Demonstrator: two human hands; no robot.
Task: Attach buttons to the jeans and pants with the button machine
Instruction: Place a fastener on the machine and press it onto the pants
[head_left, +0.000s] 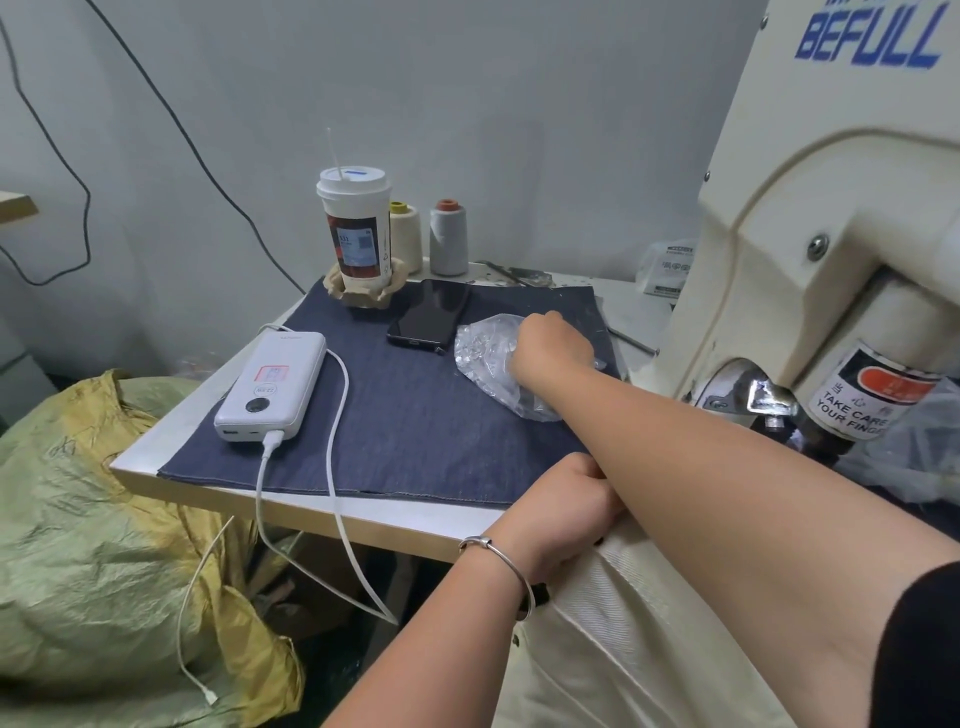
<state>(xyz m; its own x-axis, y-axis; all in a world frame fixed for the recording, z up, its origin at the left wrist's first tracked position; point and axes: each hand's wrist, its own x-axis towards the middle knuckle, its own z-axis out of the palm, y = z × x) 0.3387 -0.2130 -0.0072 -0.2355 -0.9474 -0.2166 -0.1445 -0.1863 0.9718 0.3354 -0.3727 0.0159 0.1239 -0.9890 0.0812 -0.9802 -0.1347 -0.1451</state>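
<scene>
A small garment workshop. A cream industrial button machine (810, 218) with a finger-warning label (862, 400) stands on a worktable (322, 512) covered by denim cloth (410, 410); thread cones (448, 236) sit at the wall, stuffed woven sacks (104, 519) beside it.

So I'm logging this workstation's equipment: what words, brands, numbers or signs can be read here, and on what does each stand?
"BEFULL": blue letters on the button machine.
"TAKE CARE YOUR FING...", cut off at the edge: warning sticker on the machine's cylinder; the characters above it are too blurred to read.
Drink cup label: too small to read.
Power bank display: too small to read.
White packet behind the machine: blurred.
</scene>
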